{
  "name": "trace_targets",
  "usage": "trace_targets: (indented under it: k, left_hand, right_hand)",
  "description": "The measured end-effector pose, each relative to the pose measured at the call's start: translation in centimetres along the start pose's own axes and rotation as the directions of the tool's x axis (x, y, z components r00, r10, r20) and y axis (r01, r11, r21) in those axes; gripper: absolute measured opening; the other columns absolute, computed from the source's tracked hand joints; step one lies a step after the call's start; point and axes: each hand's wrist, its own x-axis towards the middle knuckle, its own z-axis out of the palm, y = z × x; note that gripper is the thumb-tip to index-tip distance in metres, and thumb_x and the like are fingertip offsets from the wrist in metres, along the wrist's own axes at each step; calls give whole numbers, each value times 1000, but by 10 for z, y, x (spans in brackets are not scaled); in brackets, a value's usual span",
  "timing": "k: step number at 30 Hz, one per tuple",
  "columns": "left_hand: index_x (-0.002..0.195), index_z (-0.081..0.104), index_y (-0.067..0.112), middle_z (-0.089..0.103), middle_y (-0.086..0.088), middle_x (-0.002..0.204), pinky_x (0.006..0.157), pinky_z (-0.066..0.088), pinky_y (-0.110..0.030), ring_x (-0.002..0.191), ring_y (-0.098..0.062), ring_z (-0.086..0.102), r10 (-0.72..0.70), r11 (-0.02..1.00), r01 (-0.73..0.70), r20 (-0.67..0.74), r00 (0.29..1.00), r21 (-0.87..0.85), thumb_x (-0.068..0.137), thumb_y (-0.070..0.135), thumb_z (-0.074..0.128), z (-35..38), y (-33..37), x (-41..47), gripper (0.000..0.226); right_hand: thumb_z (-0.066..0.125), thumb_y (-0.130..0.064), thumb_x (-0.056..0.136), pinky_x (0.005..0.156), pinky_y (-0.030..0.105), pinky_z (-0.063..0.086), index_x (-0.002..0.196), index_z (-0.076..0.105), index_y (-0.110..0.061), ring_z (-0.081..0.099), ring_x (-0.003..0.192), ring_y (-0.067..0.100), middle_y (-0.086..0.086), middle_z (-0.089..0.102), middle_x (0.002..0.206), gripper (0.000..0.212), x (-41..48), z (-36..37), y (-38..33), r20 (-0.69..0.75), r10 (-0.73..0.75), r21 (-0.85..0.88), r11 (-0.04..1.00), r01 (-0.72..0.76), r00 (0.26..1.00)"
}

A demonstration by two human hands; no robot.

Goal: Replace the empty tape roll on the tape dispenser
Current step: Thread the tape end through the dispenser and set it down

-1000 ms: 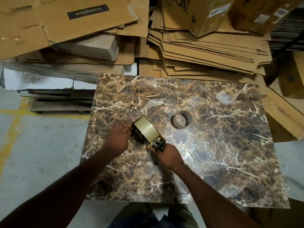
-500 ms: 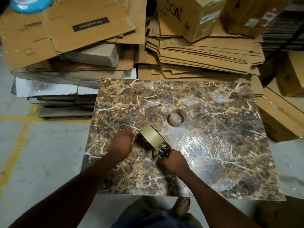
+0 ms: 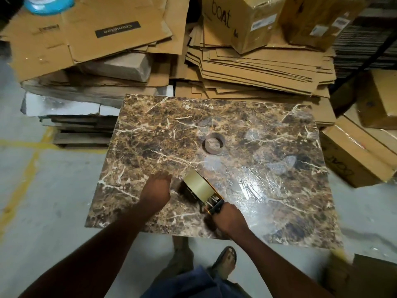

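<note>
A tape dispenser (image 3: 211, 202) with a full tan tape roll (image 3: 198, 186) mounted on it rests on the brown marble-patterned table (image 3: 150, 134). My right hand (image 3: 228, 218) grips the dispenser's handle at its near end. Just left of the roll, my left hand (image 3: 156, 191) rests on the table with its fingers curled and nothing visible in it. The empty cardboard core (image 3: 214, 144) lies flat on the table, farther back and apart from both hands.
Flattened cardboard stacks (image 3: 247, 67) and closed boxes (image 3: 242, 20) crowd the table's far edge. More boxes (image 3: 354, 153) stand at its right. Grey floor with yellow lines (image 3: 32, 164) lies to the left. My sandalled foot (image 3: 226, 260) is below the near edge.
The camera has pulled back and tilted, so the table sits lower in view. Both hands and the dispenser have stayed together near the table's near edge; my left hand has slipped slightly off the roll.
</note>
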Motion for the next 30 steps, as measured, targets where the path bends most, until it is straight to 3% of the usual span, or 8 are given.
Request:
trace_targets:
  k: [5,9,11,15,17,21,27,30]
  left_hand:
    - [138,65,14,70,-12,134,103,53,-42,120,-32,66,-109,934,75,-79,991,-350,92,10,54,-3,33,-15,47]
    - [140,66,16,75,-8,115,68,50,-23,78,-16,64,-354,567,284,83,932,-773,104,9,50,-18,63,-12,39]
    - [138,66,18,75,-3,103,62,46,-25,75,-18,60,-359,396,327,183,915,-858,105,12,51,-26,76,-8,37]
    - [125,73,17,73,-9,125,96,54,-40,106,-29,69,-316,189,460,390,865,-868,94,57,57,-22,81,-2,53]
    - [116,75,19,76,-16,117,103,53,-52,106,-34,71,-290,101,516,471,833,-851,81,79,51,-15,77,0,73]
    - [140,62,18,71,-21,128,109,46,-48,116,-35,66,-203,136,543,514,834,-828,100,75,20,-42,83,-4,82]
    - [147,55,8,69,-20,128,102,43,-39,97,-24,65,-195,172,572,541,818,-802,105,66,17,-53,87,6,81]
    - [153,44,6,57,-22,148,116,38,-46,124,-35,61,-154,163,592,573,805,-789,97,79,21,-51,88,8,95]
  right_hand:
    - [63,-26,83,69,28,47,96,73,-10,72,90,30,13,77,99,24,-11,-2,17,13,-7,10,1000,7,1000]
    - [62,-27,83,73,30,51,101,73,-9,72,94,31,13,76,101,28,-19,-5,24,-1,-14,8,1000,14,1000]
    - [60,-27,83,75,31,53,104,73,-8,72,95,31,14,76,103,31,-22,-7,26,-4,-7,-6,1000,6,1000]
    - [60,-24,84,79,31,53,107,71,-6,71,100,32,15,75,109,31,-28,-11,23,-18,-15,-32,999,14,1000]
    - [59,-22,86,81,32,53,107,71,-6,70,105,33,16,74,112,30,-28,-13,19,-30,-23,-57,998,21,999]
    - [54,-22,92,87,34,54,109,71,-10,69,107,32,14,73,116,27,-30,-20,5,-14,-86,-155,984,83,996]
    - [59,-24,91,89,37,56,118,68,-13,70,109,31,12,72,120,31,-37,-39,-8,27,-80,-279,957,84,996]
    - [62,-21,91,91,41,58,125,65,-6,71,111,33,15,70,124,36,-44,-56,-16,124,-21,-383,921,67,992]
